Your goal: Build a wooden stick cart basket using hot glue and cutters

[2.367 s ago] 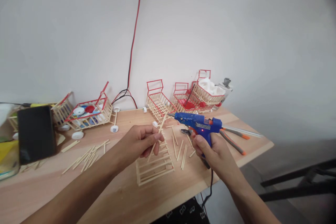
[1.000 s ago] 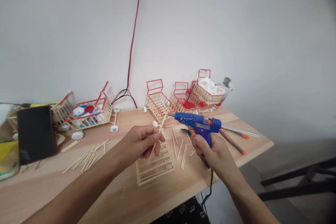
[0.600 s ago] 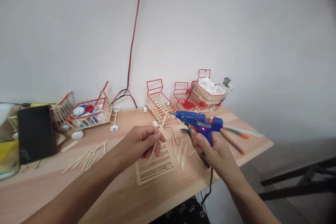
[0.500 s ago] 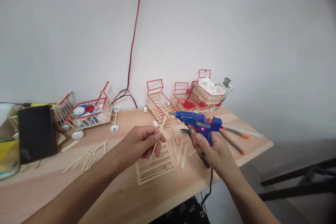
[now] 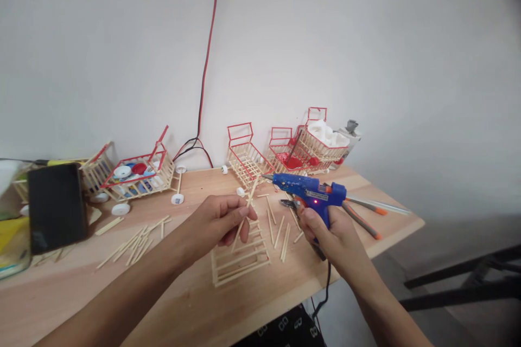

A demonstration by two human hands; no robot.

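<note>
Thin stick (image 5: 253, 191) first: we have it tilted in the air over the middle of the table (image 5: 52, 293). On the far left stands a dark-screened device (image 5: 57, 209), then a loose pile of sticks (image 5: 136, 241) beyond our left forearm; a low sweep of that arm could scatter them. Our left hand (image 5: 228, 219) pinches the thin stick between thumb and fingers; an uneven squeeze might roll it out of line. Beneath lies a slatted frame (image 5: 244, 273), partly hidden by our fingers, where a drip of hot glue could land. Behind, a red-trimmed cart (image 5: 246, 162) limits any push toward the wall, so our roomiest way is upward. The glue gun (image 5: 307, 187) points its nozzle at the thin stick's upper end; whether they touch we cannot tell, and a slip there could burn our fingertips. Our right hand (image 5: 328, 233) wraps the gun's handle. The cord (image 5: 328, 282) hangs past the table's front edge and might snag. Rightmost, the clear glue rod (image 5: 380, 204) juts over the pliers (image 5: 362, 219), near the corner, and could knock them if we dipped.
</note>
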